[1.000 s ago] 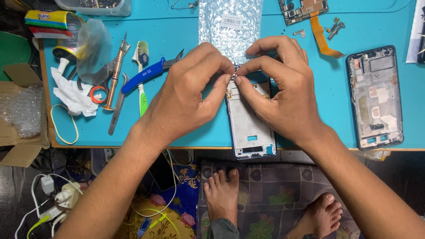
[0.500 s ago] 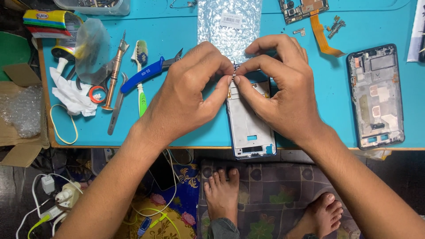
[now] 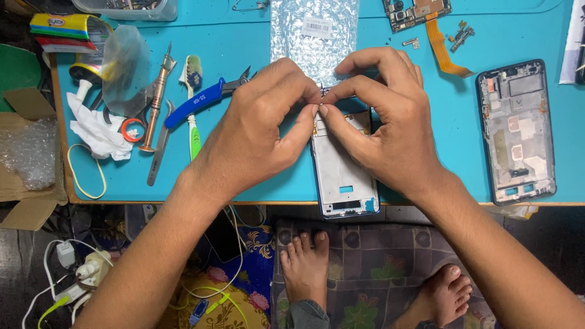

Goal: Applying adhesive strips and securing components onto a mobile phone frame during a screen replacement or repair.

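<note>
A white phone frame is lying on the blue table, with its near end reaching over the table's near edge. Both hands are held together over the far end of this frame. The left hand is closed in a pinch, thumb against forefinger, and the right hand is closed in the same way; the fingertips of the two hands are touching each other. Something very small is gripped between them (it is too small to be told what it is).

The frame appears stripped: no board and no screen are seen in it, only the bare white middle plate with cut-outs. A second phone frame, dark, is placed well apart at the right, and it looks also open. At the far side a circuit board with an orange flex cable is laid out, with small metal parts beside it. A bubble bag is lying just beyond the hands.

At the left, blue cutters, a screwdriver, tweezers and a toothbrush are resting untouched. It is judged that the taking apart is mostly done, and that the fine work on the frame's far end is not finished.
</note>
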